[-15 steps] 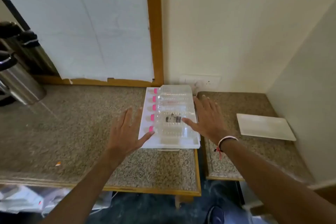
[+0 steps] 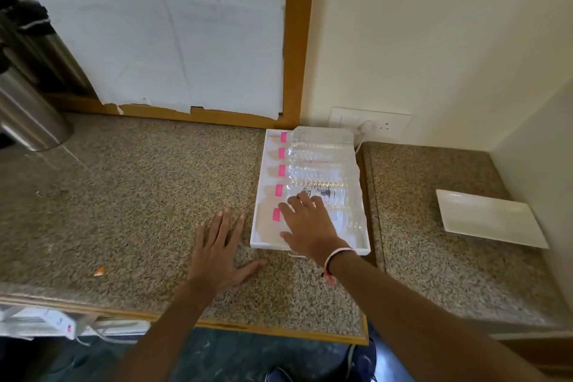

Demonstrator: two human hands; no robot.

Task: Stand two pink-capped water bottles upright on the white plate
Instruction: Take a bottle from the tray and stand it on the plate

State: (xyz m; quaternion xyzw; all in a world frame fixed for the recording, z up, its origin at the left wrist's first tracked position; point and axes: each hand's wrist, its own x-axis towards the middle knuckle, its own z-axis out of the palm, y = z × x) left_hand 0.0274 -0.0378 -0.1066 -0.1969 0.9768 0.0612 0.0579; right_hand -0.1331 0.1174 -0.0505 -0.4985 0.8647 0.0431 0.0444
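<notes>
Several clear water bottles (image 2: 316, 164) with pink caps lie side by side in a white tray (image 2: 262, 195) on the granite counter, caps pointing left. My right hand (image 2: 307, 223) rests over the nearest bottle (image 2: 347, 220), fingers spread across it and thumb at the tray's near side; a firm grip does not show. My left hand (image 2: 220, 251) lies flat and open on the counter just left of the tray. The white rectangular plate (image 2: 490, 217) sits bare on the lower counter at the right, well apart from both hands.
A steel flask (image 2: 24, 108) stands at the far left. A wall socket (image 2: 372, 122) with a plug sits behind the tray. A gap separates the two counter slabs (image 2: 369, 226). An orange scrap (image 2: 99, 271) lies near the front edge.
My right hand has moved from the tray's right side onto the nearest bottle. My left hand has drawn back from the tray's left edge onto the counter.
</notes>
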